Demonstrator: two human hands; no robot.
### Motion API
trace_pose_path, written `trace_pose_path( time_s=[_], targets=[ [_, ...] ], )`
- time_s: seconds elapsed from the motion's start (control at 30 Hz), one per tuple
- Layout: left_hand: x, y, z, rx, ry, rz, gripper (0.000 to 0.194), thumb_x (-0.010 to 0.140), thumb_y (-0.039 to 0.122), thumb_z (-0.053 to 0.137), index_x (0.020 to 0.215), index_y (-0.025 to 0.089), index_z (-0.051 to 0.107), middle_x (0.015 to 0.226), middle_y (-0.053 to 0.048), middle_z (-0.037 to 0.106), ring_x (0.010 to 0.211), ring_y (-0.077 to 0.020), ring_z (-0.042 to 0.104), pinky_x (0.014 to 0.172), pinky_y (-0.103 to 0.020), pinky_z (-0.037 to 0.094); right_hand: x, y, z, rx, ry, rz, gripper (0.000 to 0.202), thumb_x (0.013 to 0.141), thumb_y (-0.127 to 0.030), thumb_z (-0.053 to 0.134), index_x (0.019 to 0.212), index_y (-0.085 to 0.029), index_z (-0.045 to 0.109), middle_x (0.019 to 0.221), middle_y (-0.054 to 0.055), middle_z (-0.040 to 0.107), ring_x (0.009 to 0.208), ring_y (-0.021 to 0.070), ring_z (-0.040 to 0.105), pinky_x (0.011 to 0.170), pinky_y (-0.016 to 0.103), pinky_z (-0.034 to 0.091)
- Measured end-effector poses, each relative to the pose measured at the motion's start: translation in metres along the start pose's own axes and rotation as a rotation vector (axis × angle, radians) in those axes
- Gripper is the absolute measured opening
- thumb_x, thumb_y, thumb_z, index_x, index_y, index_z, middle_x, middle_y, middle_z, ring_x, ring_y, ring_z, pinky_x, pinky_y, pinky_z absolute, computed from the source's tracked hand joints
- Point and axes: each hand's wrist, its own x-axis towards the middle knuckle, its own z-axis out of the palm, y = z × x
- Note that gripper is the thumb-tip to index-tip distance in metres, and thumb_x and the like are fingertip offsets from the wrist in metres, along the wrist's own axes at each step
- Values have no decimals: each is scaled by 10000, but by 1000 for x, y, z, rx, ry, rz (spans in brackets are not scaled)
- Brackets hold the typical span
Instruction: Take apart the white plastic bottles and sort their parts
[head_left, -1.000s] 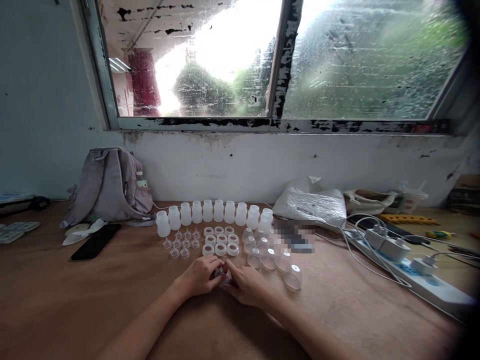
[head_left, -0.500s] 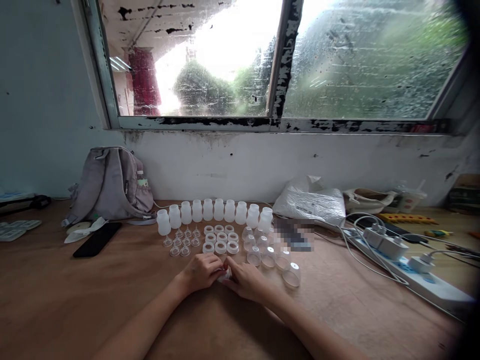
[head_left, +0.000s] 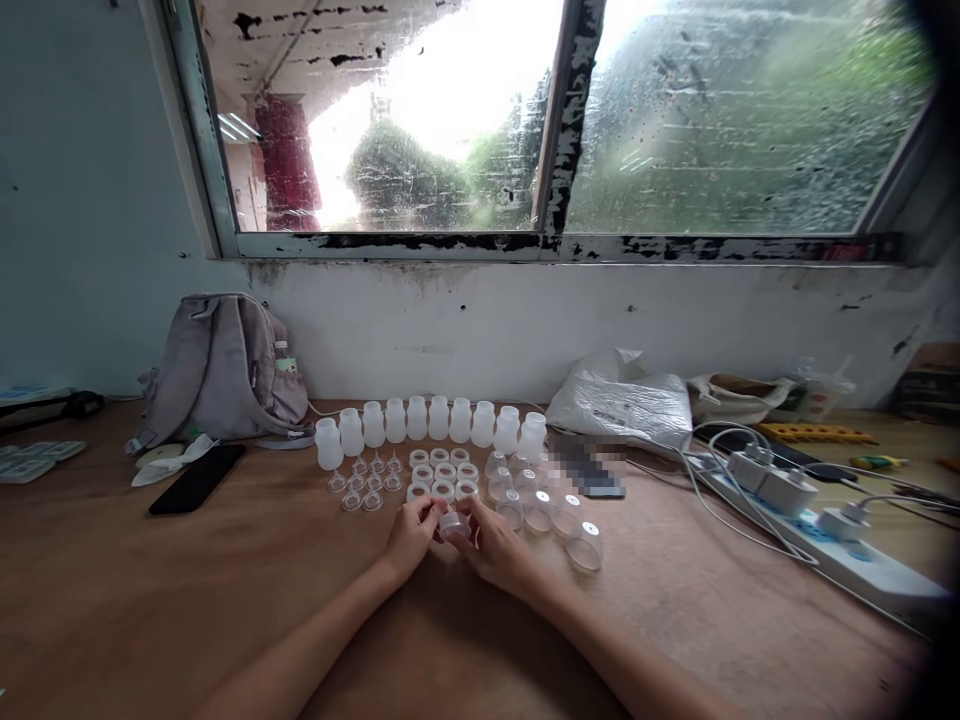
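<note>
My left hand (head_left: 415,530) and my right hand (head_left: 491,540) meet at the middle of the table, fingers closed around a whitish bottle ring (head_left: 453,526). Fingers cover its sides; whether a teat sits in it I cannot make out. Just beyond stand rows of white bottle rings (head_left: 443,489). To their left are several clear bottle teats (head_left: 371,500), tips up. Clear dome caps (head_left: 583,548) lie in a group to the right of my right hand. Frosted baby bottles (head_left: 439,418) form a curved row at the back.
On the left are a black phone (head_left: 197,480), a white tissue (head_left: 176,458) and a grey backpack (head_left: 217,370). To the right lie a silvery plastic bag (head_left: 630,405) and a power strip (head_left: 862,570) with plugs and loose cables.
My hands have turned and drawn apart slightly, so the bottle ring between them shows more. My left hand has shifted a little to the right. The rows on the table look the same.
</note>
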Motion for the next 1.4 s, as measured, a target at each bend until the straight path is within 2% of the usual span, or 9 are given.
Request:
trace_pose_path(
  time_s=[0.1, 0.2, 0.33, 0.43, 0.57, 0.93, 1.17, 1.27, 1.4],
  targets=[
    [4, -10, 5, -195, 14, -136, 347, 750, 481, 460, 833, 148, 516, 668, -16, 560, 557, -118, 540, 482, -221, 450, 3, 1, 2, 108, -3, 43, 146, 785, -248, 456, 914, -192, 416, 776, 9, 546, 600, 103, 485, 568, 206, 392],
    [3, -13, 4, -197, 89, -149, 366, 722, 497, 489, 865, 160, 486, 696, -9, 554, 555, -111, 538, 447, -204, 441, 5, 0, 4, 160, 46, 94, 68, 776, -209, 422, 840, -189, 430, 711, -10, 524, 588, 98, 469, 552, 197, 380],
    [-3, -5, 5, -84, 82, -64, 290, 768, 463, 445, 783, 175, 467, 641, 21, 497, 492, -84, 488, 418, -186, 422, 8, -1, 7, 195, 115, 176, 28, 777, -216, 390, 780, -190, 399, 652, -24, 477, 542, 93, 440, 512, 196, 370],
    [-8, 2, 7, -67, 13, -36, 257, 786, 436, 427, 788, 181, 462, 691, 5, 522, 551, -100, 518, 449, -193, 444, 9, 0, 9, 251, 141, 175, 59, 754, -215, 411, 778, -199, 360, 657, -32, 452, 518, 86, 423, 485, 191, 358],
    [-10, 5, 7, -23, -11, 3, 214, 801, 395, 412, 823, 187, 460, 716, -4, 538, 600, -119, 539, 494, -210, 459, 13, 3, 10, 270, 194, 176, 95, 718, -197, 426, 712, -204, 332, 632, -44, 410, 525, 88, 406, 493, 194, 338],
    [-15, 9, 2, 413, -63, 233, 115, 770, 229, 449, 872, 181, 471, 704, -6, 557, 587, -110, 526, 551, -208, 418, 18, 9, 16, 264, 224, 235, 173, 596, -97, 399, 723, -202, 347, 579, -63, 383, 526, 98, 379, 501, 200, 291],
    [-12, 8, -4, 365, -145, 284, 148, 798, 214, 426, 915, 181, 510, 738, -15, 558, 638, -108, 536, 549, -188, 435, 15, 17, 15, 328, 228, 199, 154, 596, -90, 427, 695, -196, 377, 610, -47, 426, 543, 96, 387, 501, 199, 304],
    [-14, 12, -1, 445, -197, 403, 174, 811, 184, 395, 857, 191, 563, 804, -35, 531, 716, -119, 532, 621, -207, 446, 13, 17, 14, 380, 204, 171, 94, 649, -145, 471, 704, -192, 411, 646, -34, 468, 560, 98, 411, 511, 202, 328],
    [-15, 14, 0, 624, -128, 564, 180, 794, 160, 399, 890, 185, 549, 848, -60, 511, 785, -149, 521, 707, -260, 448, 13, 15, 15, 380, 196, 167, 72, 663, -153, 491, 706, -190, 447, 656, -28, 501, 564, 99, 437, 513, 200, 343]
  ],
)
